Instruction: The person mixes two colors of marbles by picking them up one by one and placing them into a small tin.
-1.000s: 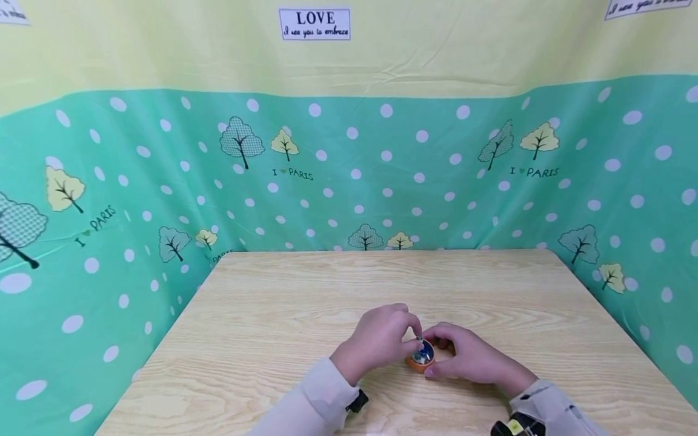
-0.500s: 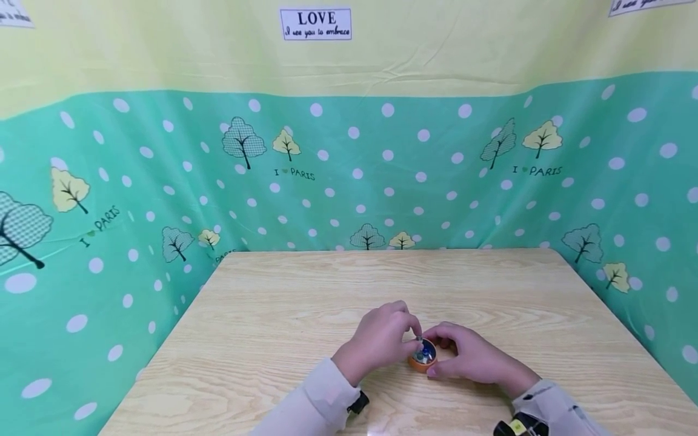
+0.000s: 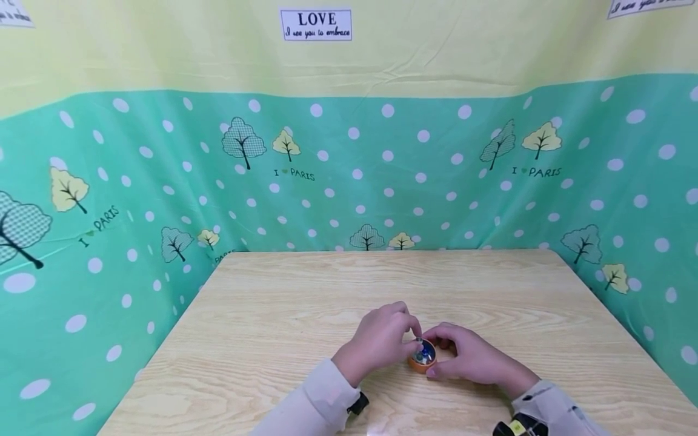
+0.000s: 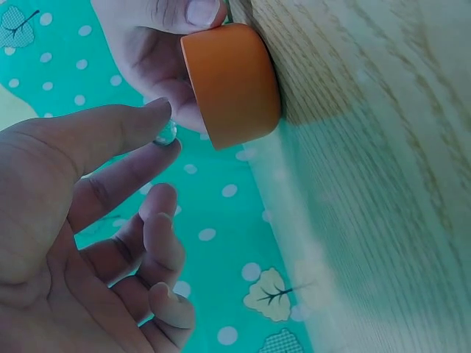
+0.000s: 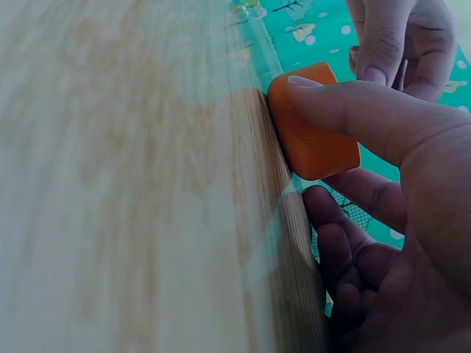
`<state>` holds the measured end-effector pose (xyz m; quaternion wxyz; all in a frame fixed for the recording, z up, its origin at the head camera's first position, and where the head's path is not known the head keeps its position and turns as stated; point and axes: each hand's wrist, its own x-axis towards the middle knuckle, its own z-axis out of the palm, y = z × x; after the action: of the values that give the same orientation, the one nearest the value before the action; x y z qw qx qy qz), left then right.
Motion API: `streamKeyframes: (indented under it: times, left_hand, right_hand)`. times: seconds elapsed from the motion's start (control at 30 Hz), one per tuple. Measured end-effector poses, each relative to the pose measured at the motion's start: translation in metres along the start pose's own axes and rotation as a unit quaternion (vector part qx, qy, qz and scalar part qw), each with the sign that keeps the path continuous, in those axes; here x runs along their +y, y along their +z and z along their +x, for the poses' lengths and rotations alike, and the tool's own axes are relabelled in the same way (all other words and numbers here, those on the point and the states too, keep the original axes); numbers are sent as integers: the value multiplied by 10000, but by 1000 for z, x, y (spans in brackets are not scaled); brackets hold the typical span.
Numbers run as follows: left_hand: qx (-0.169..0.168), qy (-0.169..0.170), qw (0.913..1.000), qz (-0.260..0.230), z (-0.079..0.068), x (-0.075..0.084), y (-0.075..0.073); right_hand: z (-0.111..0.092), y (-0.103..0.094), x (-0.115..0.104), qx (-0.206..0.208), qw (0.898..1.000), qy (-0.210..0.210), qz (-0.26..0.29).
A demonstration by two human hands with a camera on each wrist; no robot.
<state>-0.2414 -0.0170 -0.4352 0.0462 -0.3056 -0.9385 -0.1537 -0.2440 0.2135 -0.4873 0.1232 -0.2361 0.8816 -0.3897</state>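
Observation:
A small orange bowl (image 3: 422, 366) stands on the table, with blue and clear shiny pieces (image 3: 426, 350) inside. My right hand (image 3: 474, 357) grips it, the thumb on the near side and a finger round the far side. Over the rim, my left hand (image 3: 382, 339) pinches a clear glass marble (image 4: 168, 132) between thumb and index finger; the other fingers are loosely bent. In the left wrist view the marble is just apart from the mouth of the orange bowl (image 4: 234, 84). The bowl's inside is hidden in both wrist views.
The hands work near the front middle of a wood-grain table (image 3: 272, 303). A green dotted curtain (image 3: 382, 181) with tree prints surrounds its back and sides. Black wrist straps (image 3: 357, 402) show at both sleeves.

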Motion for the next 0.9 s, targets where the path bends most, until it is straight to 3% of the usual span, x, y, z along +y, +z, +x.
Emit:
streamKeyframes:
  times: [0.9]
  left_hand:
    - [-66, 38, 10000, -35, -1, 1, 1]
  right_hand:
    - [0, 0, 0, -5, 10000, 36, 44]
